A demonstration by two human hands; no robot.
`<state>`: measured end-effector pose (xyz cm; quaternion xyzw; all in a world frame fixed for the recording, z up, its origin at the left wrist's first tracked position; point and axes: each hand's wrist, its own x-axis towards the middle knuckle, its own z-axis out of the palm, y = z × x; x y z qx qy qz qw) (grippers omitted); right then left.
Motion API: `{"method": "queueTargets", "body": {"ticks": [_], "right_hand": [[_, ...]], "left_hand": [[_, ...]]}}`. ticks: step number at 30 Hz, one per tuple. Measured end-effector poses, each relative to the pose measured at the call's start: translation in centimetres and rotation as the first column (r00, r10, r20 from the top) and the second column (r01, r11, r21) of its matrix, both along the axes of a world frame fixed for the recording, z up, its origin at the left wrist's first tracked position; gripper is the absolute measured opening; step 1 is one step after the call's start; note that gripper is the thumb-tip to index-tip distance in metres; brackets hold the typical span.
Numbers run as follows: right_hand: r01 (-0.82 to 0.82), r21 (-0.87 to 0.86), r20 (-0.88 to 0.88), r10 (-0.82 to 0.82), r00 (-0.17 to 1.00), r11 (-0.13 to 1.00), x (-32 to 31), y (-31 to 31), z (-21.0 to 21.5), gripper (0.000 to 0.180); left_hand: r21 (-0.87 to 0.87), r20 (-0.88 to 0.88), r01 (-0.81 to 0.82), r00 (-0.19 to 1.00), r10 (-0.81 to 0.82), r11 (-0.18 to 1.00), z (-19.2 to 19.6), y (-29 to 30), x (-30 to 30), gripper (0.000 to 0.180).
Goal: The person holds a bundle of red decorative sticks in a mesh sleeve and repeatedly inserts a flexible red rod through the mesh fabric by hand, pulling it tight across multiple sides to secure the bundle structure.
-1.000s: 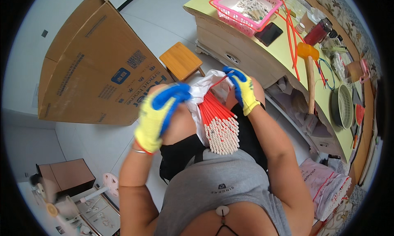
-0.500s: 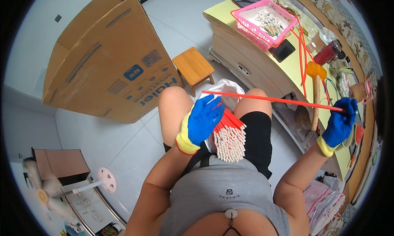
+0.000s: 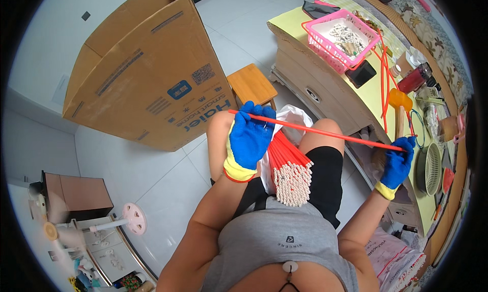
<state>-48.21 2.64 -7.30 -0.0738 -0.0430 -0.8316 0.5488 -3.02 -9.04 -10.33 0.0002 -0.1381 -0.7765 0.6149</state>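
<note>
A long, thin red rod (image 3: 325, 132) stretches across in front of me, from left to right above my lap. My left hand (image 3: 250, 139), in a blue glove with a yellow cuff, has its fingers bent around the rod near its left end. At the rod's other end my right hand (image 3: 398, 165), gloved alike, is closed on it beside the table edge. Between my thighs rests a thick bundle of red rods (image 3: 290, 154) with white tips toward me. Behind it is a white bag (image 3: 295, 114), partly hidden by the bundle and my left hand.
A large cardboard box (image 3: 147, 84) stands front left, with a wooden stool (image 3: 252, 84) beside it. On the table at right are a pink basket (image 3: 315, 43) of small white pieces, a mallet (image 3: 400, 99), a dark red bottle (image 3: 414, 77) and a green strainer (image 3: 432, 170). A fan (image 3: 134, 219) stands left.
My right hand has come inward and down with the rod's right end. The left hand's spread fingers have closed around the rod's left end. The whole view has shifted slightly.
</note>
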Motion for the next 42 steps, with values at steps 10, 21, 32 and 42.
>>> {"method": "queueTargets", "body": {"ticks": [10,21,32,42], "right_hand": [[-0.003,0.052,0.005,0.003,1.000,0.999,6.4,-6.0,1.0,0.044],[-0.215,-0.101,0.224,0.232,0.947,0.971,7.7,-7.9,1.7,0.014],[-0.315,-0.241,-0.948,-0.292,-0.127,0.918,15.5,0.2,14.1,0.023],[-0.264,-0.315,-0.598,-0.406,-0.691,0.912,22.2,0.8,12.4,0.024]], "left_hand": [[-0.201,0.032,-0.257,0.963,0.269,0.945,6.4,-1.4,3.5,0.033],[-0.313,-0.136,-0.204,0.976,0.169,0.928,8.6,-1.7,5.2,0.033],[-0.449,0.892,0.339,0.228,0.391,0.827,15.2,8.9,6.6,0.019],[-0.578,0.678,0.554,-0.081,0.730,0.599,14.7,9.4,3.1,0.016]]}}
